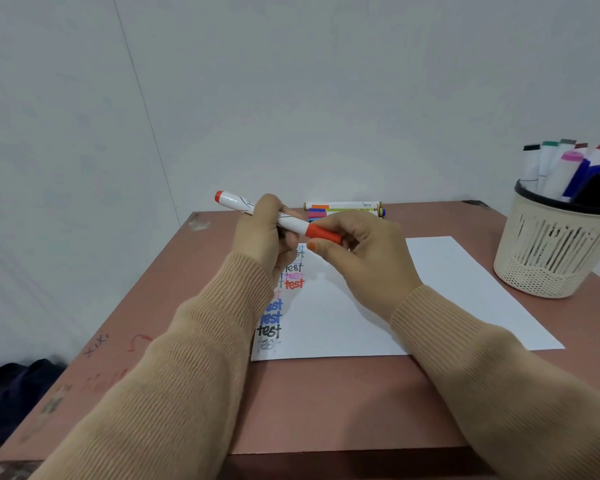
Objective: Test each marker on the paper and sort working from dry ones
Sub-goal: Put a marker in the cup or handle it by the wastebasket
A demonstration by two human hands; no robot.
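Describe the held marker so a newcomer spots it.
On the pinkish table lies a white paper sheet. Above it, left hand and right hand hold a white marker with orange cap. It alone is lifted; others lie at the far edge or fill the cream basket.

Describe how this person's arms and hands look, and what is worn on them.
Both arms are covered by tan knitted sleeves, the left sleeve and right sleeve alike, finely ribbed, with ribbed cuffs at the wrists. The left hand and right hand are bare: no gloves, rings or watch show. The right thumbnail looks orange.
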